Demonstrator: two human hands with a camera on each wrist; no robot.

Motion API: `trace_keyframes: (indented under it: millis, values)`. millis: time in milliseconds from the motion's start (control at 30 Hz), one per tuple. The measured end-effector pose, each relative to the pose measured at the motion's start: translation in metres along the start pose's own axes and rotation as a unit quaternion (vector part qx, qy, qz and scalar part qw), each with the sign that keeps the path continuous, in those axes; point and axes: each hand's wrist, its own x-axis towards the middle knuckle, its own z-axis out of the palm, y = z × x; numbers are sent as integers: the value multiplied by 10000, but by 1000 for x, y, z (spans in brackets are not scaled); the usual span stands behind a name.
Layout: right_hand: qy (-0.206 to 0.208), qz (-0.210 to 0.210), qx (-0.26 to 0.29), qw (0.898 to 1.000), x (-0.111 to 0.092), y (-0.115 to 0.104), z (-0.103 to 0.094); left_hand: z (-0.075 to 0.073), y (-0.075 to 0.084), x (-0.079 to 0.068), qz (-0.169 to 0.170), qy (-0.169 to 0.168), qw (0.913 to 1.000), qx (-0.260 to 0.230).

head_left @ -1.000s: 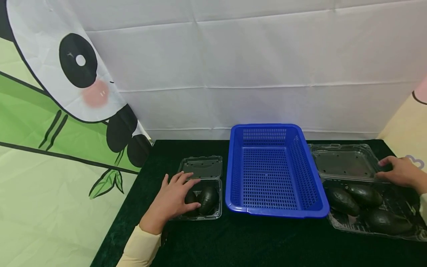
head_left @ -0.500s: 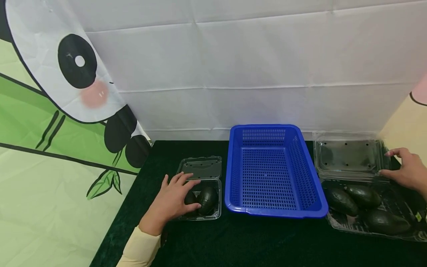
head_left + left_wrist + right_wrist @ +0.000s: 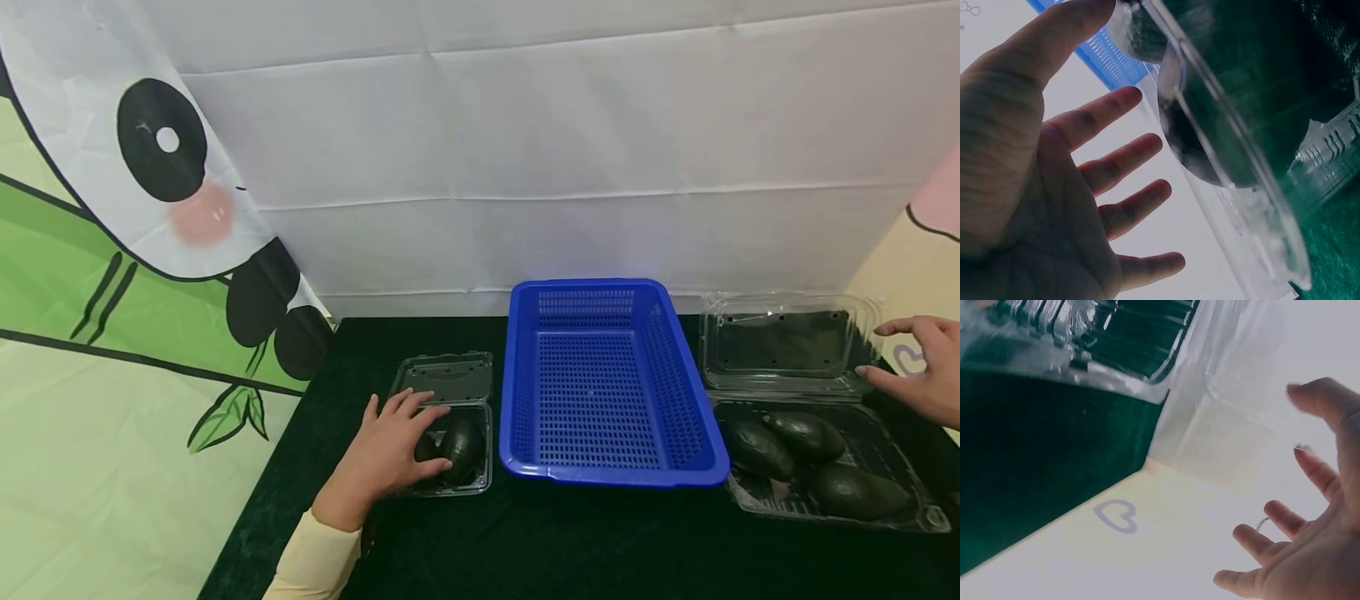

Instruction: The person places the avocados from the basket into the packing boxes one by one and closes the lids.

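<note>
My left hand [image 3: 386, 450] is spread over the small clear plastic clamshell box [image 3: 480, 479] at the left, which holds two dark avocados [image 3: 462, 450]; its lid [image 3: 442, 379] lies folded back. In the left wrist view the left fingers [image 3: 1129, 156] are apart and hold nothing. At the right stands a larger clamshell box [image 3: 892, 454] with three dark avocados [image 3: 855, 492] in its base. Its lid [image 3: 780, 342] leans back, raised. Beside the lid's right edge, my right hand [image 3: 926, 367] has its thumb and fingers apart, gripping nothing.
Between the two boxes sits a blue perforated plastic basket [image 3: 600, 400]. A dark green cloth [image 3: 585, 542] covers the table. Behind it hangs a white sheet [image 3: 525, 167], with a cartoon panda print [image 3: 161, 142] at the left.
The large box's lid has swung further up and back, and my right hand has drawn off to its right. My left hand has hardly moved. The view has turned slightly right.
</note>
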Motion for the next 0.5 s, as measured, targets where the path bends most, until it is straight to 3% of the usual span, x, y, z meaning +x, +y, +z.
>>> trace_keyframes:
  millis: [500]
  values:
    - [903,-77,-77,9959,-11,-38,-29,-1,0,0,-70,-53,9999,-61]
